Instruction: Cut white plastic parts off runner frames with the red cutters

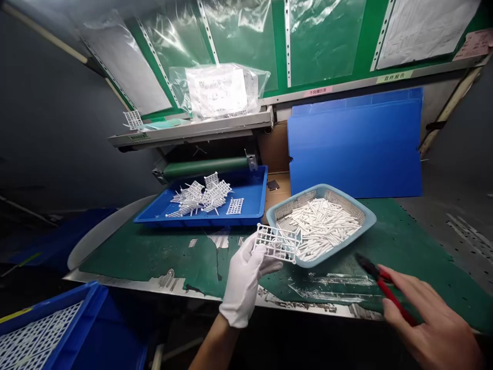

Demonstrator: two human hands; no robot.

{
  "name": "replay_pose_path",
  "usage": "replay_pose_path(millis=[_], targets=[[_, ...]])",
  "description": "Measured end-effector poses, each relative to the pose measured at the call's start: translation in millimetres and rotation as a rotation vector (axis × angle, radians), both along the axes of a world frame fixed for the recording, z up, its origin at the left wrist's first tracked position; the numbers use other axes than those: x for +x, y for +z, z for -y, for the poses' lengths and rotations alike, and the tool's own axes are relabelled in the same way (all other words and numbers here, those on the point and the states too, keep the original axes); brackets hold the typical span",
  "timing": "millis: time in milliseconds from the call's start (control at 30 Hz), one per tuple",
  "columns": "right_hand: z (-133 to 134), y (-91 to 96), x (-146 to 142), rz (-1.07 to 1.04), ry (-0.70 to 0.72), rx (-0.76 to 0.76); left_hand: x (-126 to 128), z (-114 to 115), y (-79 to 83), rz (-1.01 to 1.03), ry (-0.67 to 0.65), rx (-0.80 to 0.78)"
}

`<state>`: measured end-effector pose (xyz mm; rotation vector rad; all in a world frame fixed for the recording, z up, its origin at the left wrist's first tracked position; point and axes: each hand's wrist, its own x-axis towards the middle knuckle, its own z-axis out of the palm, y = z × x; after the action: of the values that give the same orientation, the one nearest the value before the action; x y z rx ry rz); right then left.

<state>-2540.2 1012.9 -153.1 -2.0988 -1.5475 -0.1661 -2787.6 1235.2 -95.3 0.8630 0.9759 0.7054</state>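
Observation:
My left hand (243, 277), in a white glove, is closed on the edge of a white plastic grid piece (275, 243). The grid is tilted and overlaps the near left rim of a light blue basket (367, 218), which holds many short white plastic rods (321, 226). Bare and slightly blurred, my right hand (435, 318) grips red-handled cutting pliers (396, 298) at the right front of the bench. Their dark jaws point left, apart from the grid; whether the jaws are parted is too blurred to tell.
A blue tray (246, 222) with a heap of white grids (206, 194) stands behind my left hand on the green mat (154, 252). Blue sheets (354, 149) lean at the back right. At lower left, a blue crate (92, 308) contains grids. A shelf (192, 131) overhangs the tray.

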Motion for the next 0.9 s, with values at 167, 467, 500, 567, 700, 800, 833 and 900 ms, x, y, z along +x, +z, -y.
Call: replay_pose_path(millis=[167,467,500,567,700,800,833,900], targets=[[-46.8,34.7,-60.4,-0.055,0.207,-0.023,7.4,28.4,-12.1,-0.021,0.031,-0.023],[-63.8,7.1,-84.5,-0.109,0.199,0.073,-9.0,45.1,-23.5,-0.088,0.048,-0.068],[-64.1,5.6,-85.4,-0.113,0.202,0.085,-10.2,44.6,-23.8,-0.099,0.041,-0.062],[-64.4,2.6,-85.1,-0.108,0.216,0.093,-12.3,42.5,-23.3,-0.117,0.023,-0.041],[-65.2,-1.2,-75.0,-0.072,0.284,0.098,-15.7,36.6,-19.9,-0.137,-0.036,-0.024],[-67.3,0.8,-66.5,-0.065,0.351,0.126,-17.0,33.3,-17.5,-0.104,-0.091,-0.062],[-68.4,2.1,-64.8,-0.064,0.37,0.134,-17.1,32.5,-17.0,-0.093,-0.112,-0.077],[-71.0,4.7,-63.4,-0.054,0.391,0.136,-17.3,30.8,-16.3,-0.101,-0.152,-0.078]])
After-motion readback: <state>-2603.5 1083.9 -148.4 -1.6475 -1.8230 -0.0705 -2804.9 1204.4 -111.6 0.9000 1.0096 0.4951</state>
